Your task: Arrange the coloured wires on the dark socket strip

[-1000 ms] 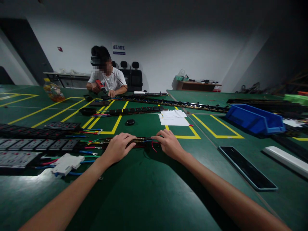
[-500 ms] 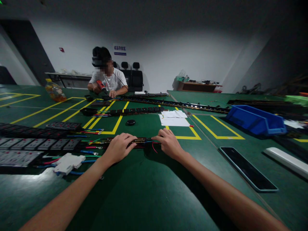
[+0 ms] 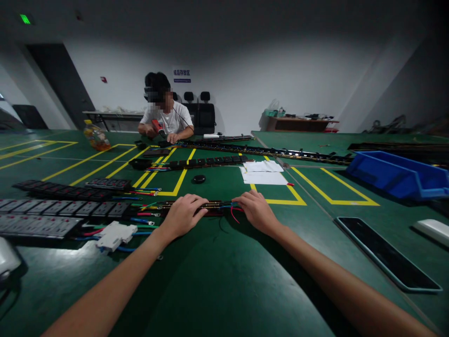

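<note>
Strip [image 3: 214, 205], narrow, straight, brass-coloured lines, lying on smooth green desk [image 3: 224, 285]. Left hand [image 3: 185, 214]: grip curled part-closed over it. Right hand [image 3: 258, 213]: grip pinched on thin, curling wires [image 3: 232, 215] at strip's end.

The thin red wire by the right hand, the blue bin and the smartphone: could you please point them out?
Thin red wire [image 3: 233, 216], head view: its curved length.
Blue bin [image 3: 380, 176], head view: its near outer wall.
Smartphone [image 3: 384, 253], head view: its dark screen.

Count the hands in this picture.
4: left hand on the dark strip, right hand at the wires; opposite, a co-worker's hands, one at a red tool, one beside it.
</note>
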